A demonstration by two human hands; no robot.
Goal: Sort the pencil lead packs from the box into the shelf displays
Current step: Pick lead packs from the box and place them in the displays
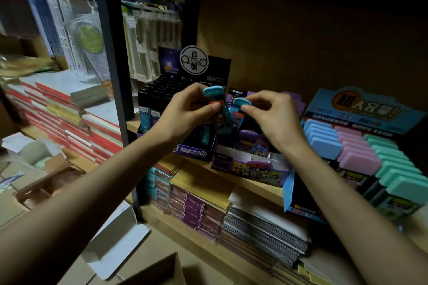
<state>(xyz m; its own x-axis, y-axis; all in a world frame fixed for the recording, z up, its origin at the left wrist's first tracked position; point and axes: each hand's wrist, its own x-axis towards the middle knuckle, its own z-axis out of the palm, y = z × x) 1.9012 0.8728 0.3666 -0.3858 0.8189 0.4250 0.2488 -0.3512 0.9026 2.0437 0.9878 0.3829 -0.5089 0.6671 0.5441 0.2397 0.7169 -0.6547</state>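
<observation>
Two hands: the left hand point(185, 114) and the right hand point(269, 119) are up close together, just above the purple cardboard display box point(252, 170).
Left hand: its fingers curl round a small pencil lead pack with a blue cap point(214, 92) and hold it upright, cap on top.
Right hand: its thumb and fingertips pinch the blue cap of a second small lead pack point(242, 102), just beside the first one. I cannot tell if the two packs touch.
Purple box: it sits on the light wooden shelf point(259, 186), has white card walls inside, and a few purple-capped packs point(249, 134) stand in it.
Black display box point(218, 69): it stands just left of the purple one, full of dark packs, with a round white sign point(194, 60) on top.
Big blue display box point(361, 109): it is on the right, with rows of blue, pink and green packs.
Lower shelf: grey spiral notebooks point(264, 231) lie in a pile.
Left side: a tall stack of red-edged notebooks point(69, 120).
Down low: an open white card box point(113, 240) and a brown cardboard box point(159, 271).
</observation>
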